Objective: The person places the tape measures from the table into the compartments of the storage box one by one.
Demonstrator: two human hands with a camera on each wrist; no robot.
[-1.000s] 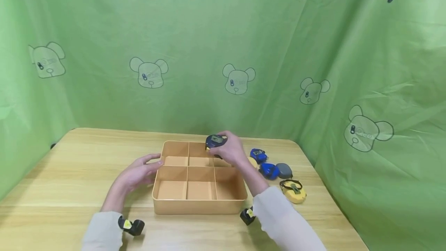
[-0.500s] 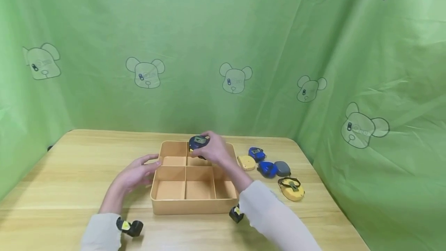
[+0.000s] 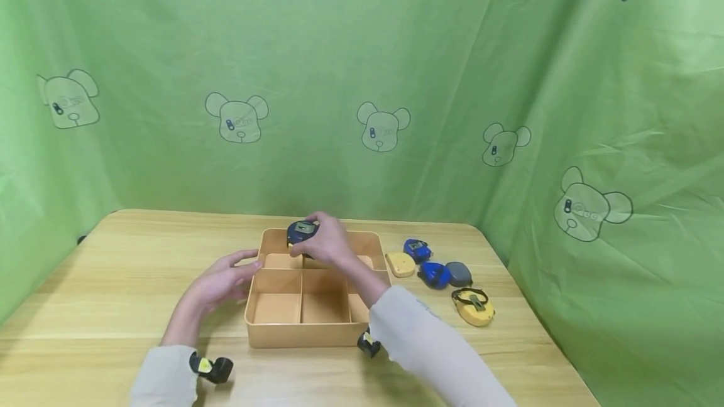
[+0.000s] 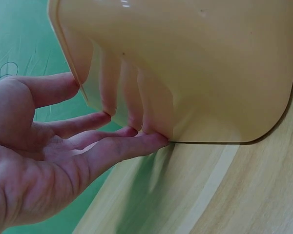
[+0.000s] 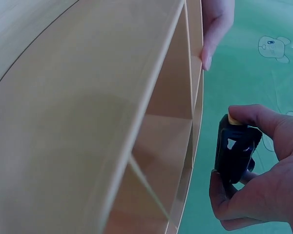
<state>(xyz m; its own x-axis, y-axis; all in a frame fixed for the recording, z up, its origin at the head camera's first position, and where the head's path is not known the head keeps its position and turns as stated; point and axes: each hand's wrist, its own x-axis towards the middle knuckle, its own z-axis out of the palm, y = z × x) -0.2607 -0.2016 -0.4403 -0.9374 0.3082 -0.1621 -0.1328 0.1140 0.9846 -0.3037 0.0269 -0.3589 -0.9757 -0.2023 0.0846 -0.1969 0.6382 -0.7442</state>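
Near to far. All six tray (image 3: 305, 335) compartments seen empty; nothing yet sorted. Four tape measures (image 3: 436, 274) left on table (image 3: 113, 281) near right edge. Left hand (image 3: 220, 281) flat, fingers straight, pressed against tray's left wall. Dark tape measure (image 3: 301, 232) pinched by right hand (image 3: 328, 245), held above far-left compartment, fingers curled round it.

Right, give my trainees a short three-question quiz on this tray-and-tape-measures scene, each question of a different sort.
1. True or false: the right hand holds a dark blue tape measure over the tray.
2. How many compartments does the tray have? A four, B six, C nine.
3. Fill in: the left hand touches the tray's ____ wall with straight fingers.

Key: 1 true. 2 B. 3 left; the other tape measures lie on the table, right of the tray.
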